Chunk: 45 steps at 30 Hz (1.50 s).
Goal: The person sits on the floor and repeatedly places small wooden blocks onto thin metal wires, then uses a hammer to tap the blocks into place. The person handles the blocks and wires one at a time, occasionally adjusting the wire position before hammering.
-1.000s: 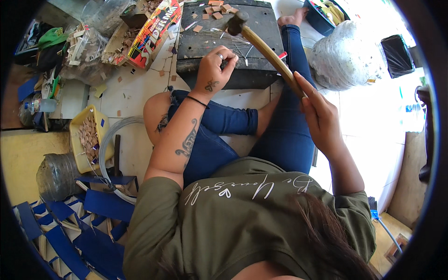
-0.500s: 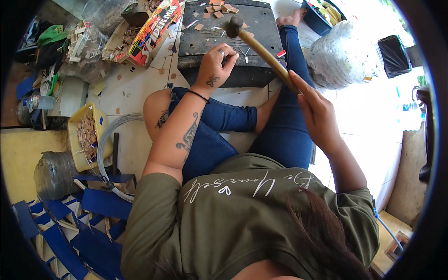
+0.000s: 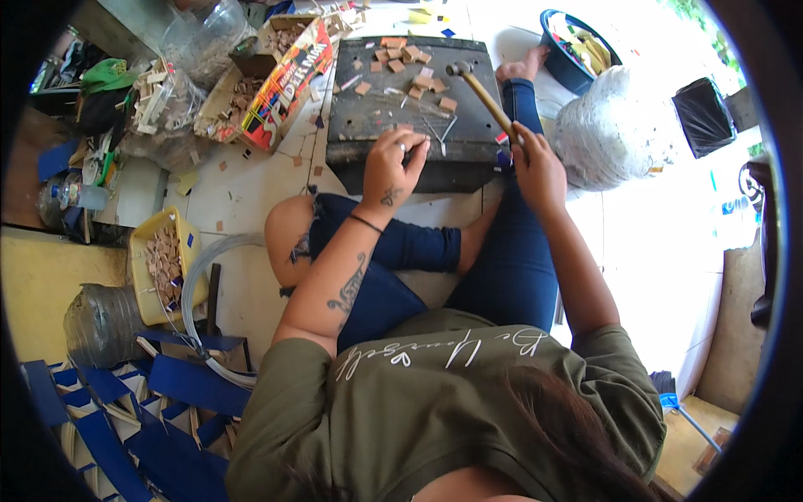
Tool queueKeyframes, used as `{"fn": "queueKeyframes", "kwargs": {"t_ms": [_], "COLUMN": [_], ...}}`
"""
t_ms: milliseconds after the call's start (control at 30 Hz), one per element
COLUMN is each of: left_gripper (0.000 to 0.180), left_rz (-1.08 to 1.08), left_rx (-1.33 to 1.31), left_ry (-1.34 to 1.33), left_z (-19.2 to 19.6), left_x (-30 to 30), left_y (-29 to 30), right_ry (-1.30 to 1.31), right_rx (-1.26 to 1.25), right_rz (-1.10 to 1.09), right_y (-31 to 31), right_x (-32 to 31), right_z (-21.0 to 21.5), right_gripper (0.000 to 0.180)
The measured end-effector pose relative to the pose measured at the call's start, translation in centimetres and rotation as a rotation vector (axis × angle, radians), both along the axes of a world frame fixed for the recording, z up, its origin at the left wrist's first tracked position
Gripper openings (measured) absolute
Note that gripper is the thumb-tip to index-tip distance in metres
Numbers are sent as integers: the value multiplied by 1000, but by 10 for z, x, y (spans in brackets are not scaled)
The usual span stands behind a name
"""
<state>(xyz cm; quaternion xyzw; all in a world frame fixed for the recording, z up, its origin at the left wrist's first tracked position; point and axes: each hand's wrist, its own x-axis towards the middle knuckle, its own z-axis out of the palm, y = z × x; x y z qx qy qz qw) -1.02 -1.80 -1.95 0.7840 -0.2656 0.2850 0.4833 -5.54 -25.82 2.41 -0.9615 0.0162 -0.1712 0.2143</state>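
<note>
My right hand [image 3: 539,171] grips the wooden handle of a hammer [image 3: 488,102]. The hammer's metal head is raised over the far right of a black block [image 3: 355,125] that stands before my legs. Over the block's near edge, my left hand [image 3: 391,171] is closed in a pinch; whatever is between its fingertips is too small to make out. Thin metal wires [image 3: 446,132], some bent into a V, lie just beyond the left fingers. Several small brown wooden squares [image 3: 447,105] are scattered on the far half of the block.
Left of the block stands a printed cardboard box [image 3: 284,88] of wood bits. A yellow basket [image 3: 140,284] of wood pieces and a wire coil [image 3: 191,293] lie nearer, beside stacked blue pieces [image 3: 134,435]. Rightward are a dark tub [image 3: 556,63] and a wrapped bundle [image 3: 606,125].
My right hand has moved forward, its fingers now wrapped round the handle, and the hammer head has shifted right over the block. The left hand keeps its pinch. The whole view has tilted slightly.
</note>
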Motion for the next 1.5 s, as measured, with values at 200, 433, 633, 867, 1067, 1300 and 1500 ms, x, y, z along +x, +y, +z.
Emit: {"fn": "queueKeyframes", "kwargs": {"t_ms": [200,433,633,867,1067,1300,1500], "left_gripper": [6,7,17,10,6,6,11], "left_rz": [47,54,12,42,20,-52,-183], "left_rx": [114,341,242,312,239,115,-26], "left_ry": [140,17,72,44,-20,83,248], "left_z": [29,59,55,50,54,53,47], "left_x": [-5,-14,-20,-21,-20,-20,-18], "left_y": [9,-4,-2,-6,-7,-11,-10], "right_ry": [-406,-17,-72,-76,127,195,265], "right_rx": [-290,502,863,907,1069,1080,1161], "right_rz": [59,366,452,434,359,340,334], "right_y": [21,71,84,79,75,70,66], "right_x": [16,29,29,24,18,16,17], "right_z": [3,31,21,23,32,42,40], "right_gripper": [35,17,8,11,14,20,24]}}
